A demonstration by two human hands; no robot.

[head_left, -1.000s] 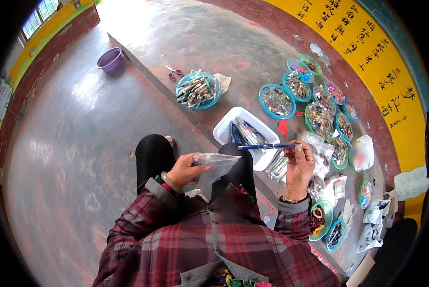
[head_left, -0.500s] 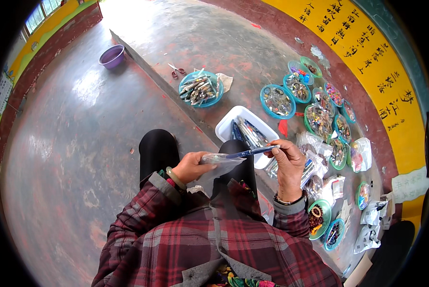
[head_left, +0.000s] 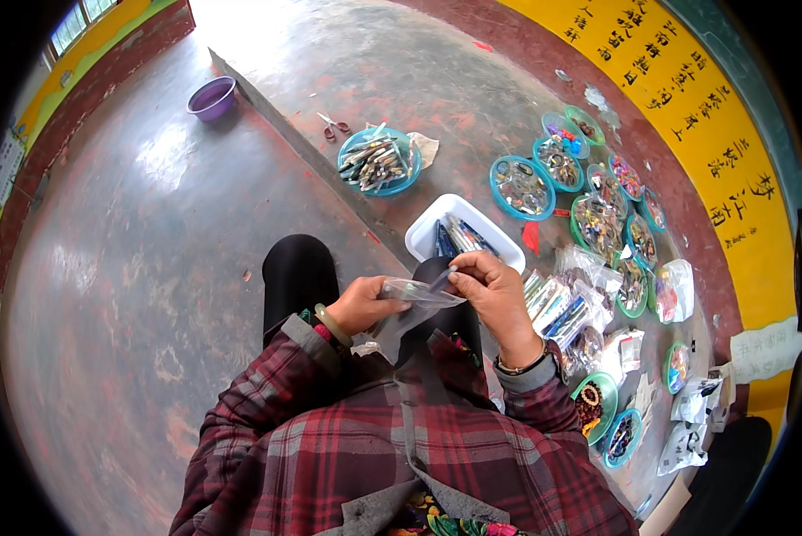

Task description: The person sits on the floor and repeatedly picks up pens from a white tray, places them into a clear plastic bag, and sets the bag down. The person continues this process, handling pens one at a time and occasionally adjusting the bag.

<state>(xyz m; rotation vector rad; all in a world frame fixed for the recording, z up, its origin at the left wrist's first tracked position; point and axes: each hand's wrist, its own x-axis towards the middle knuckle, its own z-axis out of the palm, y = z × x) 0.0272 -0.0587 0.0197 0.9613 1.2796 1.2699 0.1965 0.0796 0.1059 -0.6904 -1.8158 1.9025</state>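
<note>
Above my lap, my left hand (head_left: 362,306) pinches one end of a clear plastic bag (head_left: 421,296). My right hand (head_left: 497,297) is closed at the bag's other end, thumb and fingers on a dark pen (head_left: 442,278). The pen slants down into the bag's mouth; its lower part is blurred behind the plastic. Just beyond my right hand, a white plastic tub (head_left: 492,230) holds several pens (head_left: 461,237), dark blue and silver. Bagged pens (head_left: 562,317) lie on the floor beside my right wrist.
A blue basket of pens (head_left: 378,161) stands ahead, with scissors (head_left: 333,125) beside it. A purple basin (head_left: 211,98) sits far left, past a floor ledge (head_left: 307,147). On the right are several baskets of small parts (head_left: 522,188) and a green bowl of beads (head_left: 608,393).
My right hand has moved left and nearer to my left hand, bringing the pen from level to slanting down into the bag. The left hand stays nearly in place.
</note>
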